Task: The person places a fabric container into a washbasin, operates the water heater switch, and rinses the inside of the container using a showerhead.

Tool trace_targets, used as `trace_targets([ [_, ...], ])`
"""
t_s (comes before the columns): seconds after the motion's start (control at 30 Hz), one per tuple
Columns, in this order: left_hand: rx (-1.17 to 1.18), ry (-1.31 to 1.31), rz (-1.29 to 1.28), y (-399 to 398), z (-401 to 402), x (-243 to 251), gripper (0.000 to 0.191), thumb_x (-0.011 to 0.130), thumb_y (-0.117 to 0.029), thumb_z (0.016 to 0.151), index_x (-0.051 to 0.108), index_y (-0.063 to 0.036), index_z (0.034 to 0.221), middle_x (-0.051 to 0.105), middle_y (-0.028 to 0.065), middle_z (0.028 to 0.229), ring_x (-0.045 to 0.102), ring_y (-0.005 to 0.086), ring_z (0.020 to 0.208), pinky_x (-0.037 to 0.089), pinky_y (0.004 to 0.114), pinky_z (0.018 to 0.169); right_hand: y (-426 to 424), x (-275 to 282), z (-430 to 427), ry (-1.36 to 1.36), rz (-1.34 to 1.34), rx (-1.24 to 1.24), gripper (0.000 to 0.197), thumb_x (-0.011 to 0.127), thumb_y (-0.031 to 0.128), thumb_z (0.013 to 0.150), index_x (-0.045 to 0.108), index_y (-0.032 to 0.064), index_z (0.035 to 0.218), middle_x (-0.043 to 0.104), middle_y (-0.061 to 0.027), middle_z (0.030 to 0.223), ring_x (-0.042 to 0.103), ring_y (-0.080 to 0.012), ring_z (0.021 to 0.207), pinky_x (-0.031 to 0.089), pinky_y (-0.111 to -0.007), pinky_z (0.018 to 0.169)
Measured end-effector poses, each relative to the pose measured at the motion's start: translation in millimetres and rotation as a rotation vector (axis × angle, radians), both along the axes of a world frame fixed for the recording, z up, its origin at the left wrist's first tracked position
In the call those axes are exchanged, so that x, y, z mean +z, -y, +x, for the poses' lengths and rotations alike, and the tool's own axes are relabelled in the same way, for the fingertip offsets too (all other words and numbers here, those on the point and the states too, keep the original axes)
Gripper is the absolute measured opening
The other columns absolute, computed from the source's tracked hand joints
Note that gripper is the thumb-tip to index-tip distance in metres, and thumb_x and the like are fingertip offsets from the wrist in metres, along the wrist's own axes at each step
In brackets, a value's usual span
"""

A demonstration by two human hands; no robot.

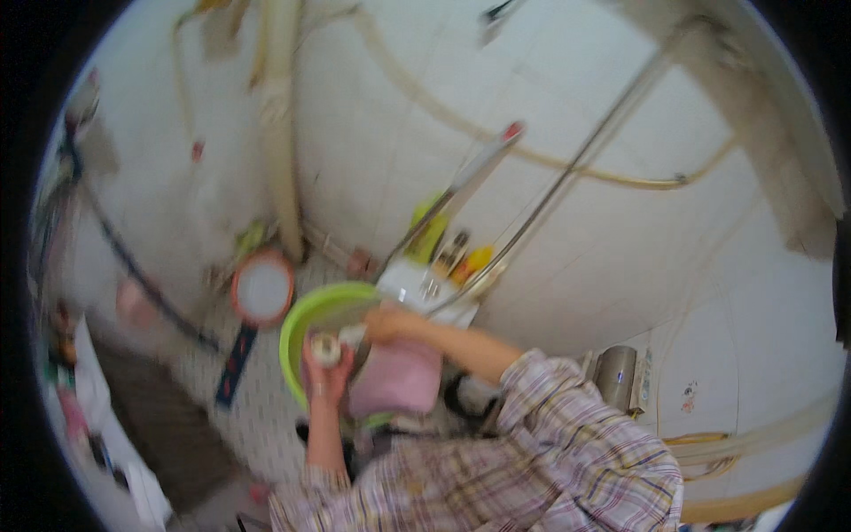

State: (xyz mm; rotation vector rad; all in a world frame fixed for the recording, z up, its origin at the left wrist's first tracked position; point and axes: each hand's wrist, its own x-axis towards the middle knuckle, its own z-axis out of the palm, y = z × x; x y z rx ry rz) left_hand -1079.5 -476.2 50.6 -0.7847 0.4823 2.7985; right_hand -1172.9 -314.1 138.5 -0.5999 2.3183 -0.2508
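Observation:
My left hand (327, 367) is closed around a small round pale object (326, 350) with a dark centre, over a lime-green plastic basin (290, 339). Just right of it, my right hand (389, 324) grips a whitish item (352, 334), blurred and partly hidden by the fingers, so its kind cannot be told. Pink cloth or plastic (399, 379) lies on the near right side of the basin, below my right hand. The inside of the basin is mostly hidden by my hands and the pink thing.
Bottles (452, 253) stand on a white surface (415, 286) behind the basin, with a metal shower hose (525, 233) passing over it. An orange-rimmed round container (292, 292) and a dark strip (236, 366) are on the patterned floor (256, 425). A pale pipe (282, 146) runs down the corner.

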Motion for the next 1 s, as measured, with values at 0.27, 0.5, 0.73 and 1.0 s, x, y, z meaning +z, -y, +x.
trace_targets([
  [0.27,0.061,0.233,-0.325,27,-28,-6,0.037,0.047,-0.048,0.087,0.050,-0.0161,0.107,0.054,0.0024,0.096,0.052,0.0141,0.083,0.045,0.027,0.065,-25,16,-4,-0.060,-0.407,-0.168,0.036,0.054,0.028,0.081,0.058,0.0049,0.109,0.063,-0.0106,0.078,0.060,-0.0214,0.065,0.047,-0.034,0.059],
  [0.5,0.062,0.031,-0.335,4,-11,22,0.039,0.041,-0.041,0.092,0.049,-0.0065,0.109,0.054,0.0076,0.097,0.053,0.0163,0.080,0.047,0.030,0.069,-17,25,44,0.246,-0.601,-0.553,0.035,0.054,0.023,0.087,0.052,0.0080,0.118,0.051,0.0010,0.066,0.045,-0.0063,0.054,0.036,-0.021,0.046],
  [0.73,-0.028,-0.103,-0.368,25,-4,40,0.051,0.032,-0.050,0.092,0.051,-0.0042,0.103,0.058,0.0094,0.089,0.055,0.0159,0.070,0.046,0.027,0.057,-9,42,64,0.216,-0.670,-0.413,0.038,0.053,0.023,0.088,0.049,0.0107,0.123,0.052,0.0014,0.069,0.046,-0.0061,0.057,0.038,-0.021,0.050],
  [1.0,0.187,-0.251,-0.743,11,-1,64,0.037,0.045,-0.035,0.091,0.042,-0.0076,0.117,0.052,0.0079,0.104,0.055,0.0173,0.091,0.050,0.029,0.072,-3,42,67,0.279,-0.746,-0.488,0.039,0.049,0.024,0.090,0.044,0.0095,0.126,0.050,0.0021,0.072,0.045,-0.0053,0.058,0.037,-0.021,0.048],
])
